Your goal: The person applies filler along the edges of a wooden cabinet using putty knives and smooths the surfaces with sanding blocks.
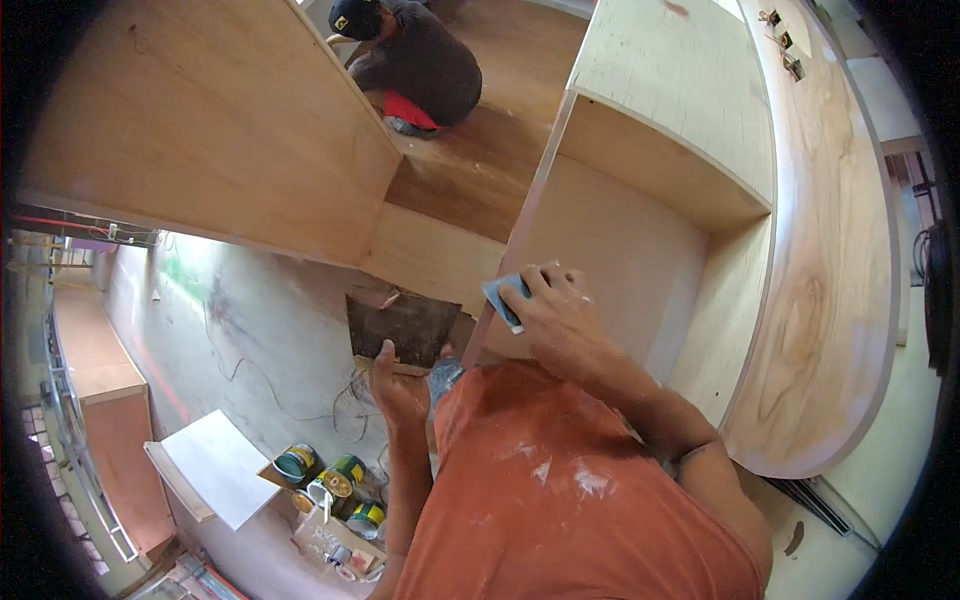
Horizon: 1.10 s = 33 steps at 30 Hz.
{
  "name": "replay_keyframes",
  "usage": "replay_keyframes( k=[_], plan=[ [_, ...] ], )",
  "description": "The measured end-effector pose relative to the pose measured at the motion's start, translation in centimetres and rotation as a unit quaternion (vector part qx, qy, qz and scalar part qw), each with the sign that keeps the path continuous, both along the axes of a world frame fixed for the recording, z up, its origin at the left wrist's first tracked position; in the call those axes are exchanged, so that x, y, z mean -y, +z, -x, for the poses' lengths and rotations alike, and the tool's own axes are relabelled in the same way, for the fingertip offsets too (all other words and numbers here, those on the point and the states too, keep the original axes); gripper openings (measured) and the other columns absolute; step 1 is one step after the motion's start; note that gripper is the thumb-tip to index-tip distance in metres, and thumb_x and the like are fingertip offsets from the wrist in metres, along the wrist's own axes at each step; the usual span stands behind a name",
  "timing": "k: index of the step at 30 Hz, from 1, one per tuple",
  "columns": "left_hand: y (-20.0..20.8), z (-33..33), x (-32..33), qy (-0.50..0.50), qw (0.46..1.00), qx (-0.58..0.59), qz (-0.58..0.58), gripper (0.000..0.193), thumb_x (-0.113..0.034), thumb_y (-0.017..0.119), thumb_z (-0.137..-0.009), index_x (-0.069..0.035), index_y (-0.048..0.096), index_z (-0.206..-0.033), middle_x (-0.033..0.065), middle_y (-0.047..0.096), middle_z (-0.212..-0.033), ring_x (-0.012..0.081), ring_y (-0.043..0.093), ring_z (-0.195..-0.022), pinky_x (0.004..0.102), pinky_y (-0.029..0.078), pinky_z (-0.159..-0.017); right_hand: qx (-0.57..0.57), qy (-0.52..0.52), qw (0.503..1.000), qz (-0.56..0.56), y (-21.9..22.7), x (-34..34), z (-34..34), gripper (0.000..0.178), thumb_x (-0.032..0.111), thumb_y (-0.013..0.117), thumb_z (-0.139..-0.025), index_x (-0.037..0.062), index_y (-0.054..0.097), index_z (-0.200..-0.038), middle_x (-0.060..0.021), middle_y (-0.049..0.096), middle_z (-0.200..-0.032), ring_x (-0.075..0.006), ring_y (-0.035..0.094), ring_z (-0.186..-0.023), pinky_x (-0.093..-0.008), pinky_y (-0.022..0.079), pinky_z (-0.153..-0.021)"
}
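Blue pad [504,299] gripped in the fingers [537,281] of the right hand [565,312], a person in a rust-red shirt [560,500] works over the front edge of a wooden cabinet [670,80]. The left hand [398,392] is at a dark board [400,328], thumb raised; whether its partly hidden fingers grip cannot be told. Cans [296,462] cluster lower left; a co-worker [440,70] crouches beyond.

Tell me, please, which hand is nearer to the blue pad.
The right hand: it grips the blue pad at the cabinet edge. The left hand is apart from the pad, lower and further left in view, by the dark board.
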<state>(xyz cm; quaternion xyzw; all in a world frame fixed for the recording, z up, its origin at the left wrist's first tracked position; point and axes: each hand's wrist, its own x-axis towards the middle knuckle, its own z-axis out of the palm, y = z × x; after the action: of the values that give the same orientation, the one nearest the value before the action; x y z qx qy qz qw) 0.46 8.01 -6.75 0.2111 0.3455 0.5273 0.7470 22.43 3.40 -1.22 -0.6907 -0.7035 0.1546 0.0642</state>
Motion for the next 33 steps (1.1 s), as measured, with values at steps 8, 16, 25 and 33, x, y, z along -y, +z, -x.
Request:
replay_keyframes(
  k=[8, 16, 25, 33],
  plan=[
    [2.0, -3.8, 1.5, -0.129, 0.961, 0.155, 0.187, 0.035, -0.032, 0.048, -0.093, -0.002, 0.057, -0.110, 0.0110, 0.060, -0.110, 0.0253, 0.059, -0.097, 0.0394, 0.050, -0.082, -0.355, 0.045, 0.898, -0.254, 3.2, 2.8, -0.9, 0.040, 0.009, 0.064, -0.079, 0.0100, 0.052, -0.117, -0.0168, 0.050, -0.118, -0.0338, 0.049, -0.111, -0.0446, 0.040, -0.094],
    [6.8, -6.6, 2.4, -0.141, 0.985, 0.024, 0.093, 0.046, -0.034, 0.051, -0.091, -0.008, 0.041, -0.127, 0.0105, 0.053, -0.113, 0.0247, 0.055, -0.103, 0.0365, 0.045, -0.089, -0.320, -0.014, 0.913, -0.252, -2.4, 1.8, -3.4, 0.051, -0.009, 0.054, -0.078, 0.0097, 0.045, -0.125, -0.0165, 0.043, -0.122, -0.0348, 0.043, -0.116, -0.0435, 0.036, -0.098],
    [3.6, -4.2, 1.2, -0.132, 0.977, 0.107, 0.128, 0.050, -0.036, 0.053, -0.091, -0.006, 0.043, -0.129, 0.0122, 0.055, -0.118, 0.0271, 0.055, -0.104, 0.0422, 0.044, -0.092, 0.117, -0.106, 0.970, -0.183, -3.9, -6.8, -7.8, 0.047, 0.004, 0.054, -0.079, 0.0101, 0.044, -0.125, -0.0152, 0.044, -0.120, -0.0342, 0.042, -0.113, -0.0460, 0.033, -0.096],
    [1.9, -1.0, 1.0, -0.073, 0.986, 0.096, 0.112, 0.042, -0.027, 0.047, -0.094, -0.002, 0.043, -0.127, 0.0137, 0.054, -0.121, 0.0270, 0.054, -0.111, 0.0423, 0.044, -0.095, 0.113, -0.040, 0.984, -0.132, -5.6, -2.1, -0.6, 0.049, 0.013, 0.053, -0.081, 0.0105, 0.041, -0.129, -0.0176, 0.042, -0.124, -0.0356, 0.039, -0.117, -0.0532, 0.029, -0.095]
  ],
)
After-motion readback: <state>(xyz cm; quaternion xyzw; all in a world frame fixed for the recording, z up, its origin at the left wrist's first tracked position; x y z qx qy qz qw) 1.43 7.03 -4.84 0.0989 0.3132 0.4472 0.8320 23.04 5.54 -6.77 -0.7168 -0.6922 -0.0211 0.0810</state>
